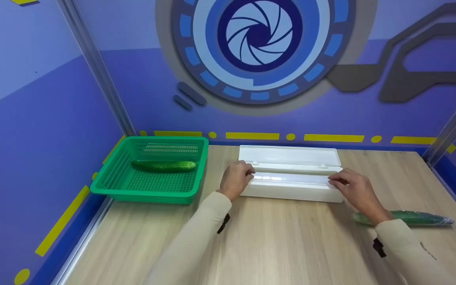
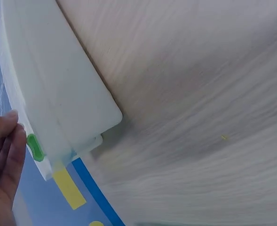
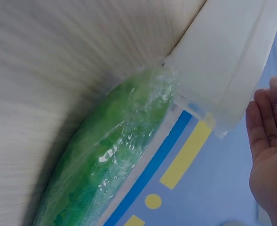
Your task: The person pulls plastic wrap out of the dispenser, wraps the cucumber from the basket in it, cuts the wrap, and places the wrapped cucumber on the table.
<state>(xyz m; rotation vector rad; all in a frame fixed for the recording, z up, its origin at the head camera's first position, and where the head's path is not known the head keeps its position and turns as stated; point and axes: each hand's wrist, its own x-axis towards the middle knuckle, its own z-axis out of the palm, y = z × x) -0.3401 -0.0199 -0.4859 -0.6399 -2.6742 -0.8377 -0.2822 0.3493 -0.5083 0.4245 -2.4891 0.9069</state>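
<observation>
Film, thin clear plastic [image 1: 267,178], stretches between left grip [image 1: 236,180] and right grip [image 1: 356,190] along the top of the white rectangular plastic box [image 1: 291,193]. Box sits mid worktop [image 1: 283,245], its white hinged lid [image 1: 289,155] tipped back behind it. Left grip pinches the film's left end between thumb and fingertips; right grip looks to do the same at the right end, though the film barely shows at either contact.

Handling, our judgement: film is nearly weightless, limp and clingy. No stiffness to push with, so we can only pull. Likely sticks to itself, wrinkles if one side leads, splits from any nick. Best hold is the two free corners: light pinch, pads not nails, even tension, both sides level.

Box looks rigid and fairly light; a hard pull could drag or tip it. If we need to brace it, take the end walls, clear of the small green tab [image 2: 35,147] near one end.

Bare green cucumber [image 1: 164,166] lies in the green perforated plastic basket [image 1: 145,194] at left: firm, smooth, maybe slick; we'd hold it round the middle. Film-wrapped green cucumber [image 1: 414,217] lies right of the box on the worktop; its wrap is glossy and creased, so we'd cradle the body, not tug the loose film end.
</observation>
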